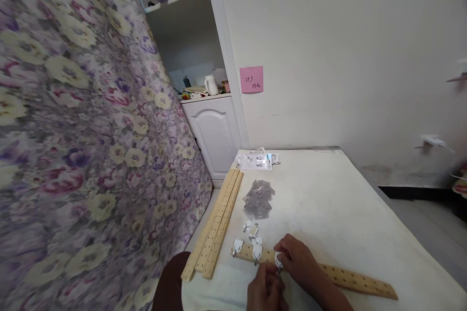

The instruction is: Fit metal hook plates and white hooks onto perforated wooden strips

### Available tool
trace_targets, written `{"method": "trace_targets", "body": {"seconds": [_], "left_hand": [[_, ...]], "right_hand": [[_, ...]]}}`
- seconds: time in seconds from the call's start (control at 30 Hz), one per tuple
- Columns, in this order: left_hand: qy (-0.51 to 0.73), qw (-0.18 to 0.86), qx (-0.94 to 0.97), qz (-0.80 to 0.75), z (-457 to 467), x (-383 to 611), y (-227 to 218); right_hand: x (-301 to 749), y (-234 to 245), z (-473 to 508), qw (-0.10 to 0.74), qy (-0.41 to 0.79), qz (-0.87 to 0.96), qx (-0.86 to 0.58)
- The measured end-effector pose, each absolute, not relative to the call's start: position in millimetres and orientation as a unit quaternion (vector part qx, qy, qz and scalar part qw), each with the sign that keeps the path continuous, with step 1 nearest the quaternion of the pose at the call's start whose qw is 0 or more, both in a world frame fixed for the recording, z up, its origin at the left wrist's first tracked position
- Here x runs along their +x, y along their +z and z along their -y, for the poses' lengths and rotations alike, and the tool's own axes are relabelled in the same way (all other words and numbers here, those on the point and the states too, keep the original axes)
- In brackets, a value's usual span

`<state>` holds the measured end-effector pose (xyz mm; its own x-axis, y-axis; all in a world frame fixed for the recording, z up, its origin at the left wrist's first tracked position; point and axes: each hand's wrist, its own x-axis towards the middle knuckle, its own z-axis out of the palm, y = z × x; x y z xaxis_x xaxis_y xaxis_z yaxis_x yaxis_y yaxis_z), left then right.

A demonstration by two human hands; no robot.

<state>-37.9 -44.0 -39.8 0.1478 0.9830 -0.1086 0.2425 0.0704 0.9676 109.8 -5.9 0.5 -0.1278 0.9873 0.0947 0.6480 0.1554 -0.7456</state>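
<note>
A perforated wooden strip (350,279) lies across the near part of a white table (328,194). Two white hooks (238,247) (257,251) sit on its left end. My right hand (297,260) rests on the strip with its fingers pinched around another white hook (278,259). My left hand (264,289) is just below it at the bottom edge, fingers curled and meeting the right hand at that hook. Loose white hooks (251,228) lie just beyond the strip.
Three more perforated wooden strips (217,226) lie along the table's left edge. A pile of grey adhesive pads (259,198) and a clear packet (255,160) lie farther back. A floral curtain (73,131) hangs at left; a white cabinet (213,131) and pink note (251,79) stand behind.
</note>
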Motion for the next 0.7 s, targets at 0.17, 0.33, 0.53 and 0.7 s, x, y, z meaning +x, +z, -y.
{"method": "trace_targets", "body": {"seconds": [0.17,0.33,0.53,0.7], "left_hand": [[0.377,0.441,0.621,-0.527,47.6,-50.6,-46.4],[0.411,0.278,0.721,-0.483,45.3,-50.9,-28.7],[0.344,0.258,0.732,-0.528,39.0,-43.0,-19.5],[0.314,0.248,0.754,-0.521,35.9,-43.2,-18.6]], "right_hand": [[110.3,-0.6,5.9,0.307,0.281,0.696,-0.586],[111.6,-5.6,7.3,0.309,0.281,0.696,-0.585],[111.9,-1.7,7.5,0.315,0.283,0.697,-0.579],[111.5,-0.2,7.7,0.311,0.279,0.697,-0.583]]}}
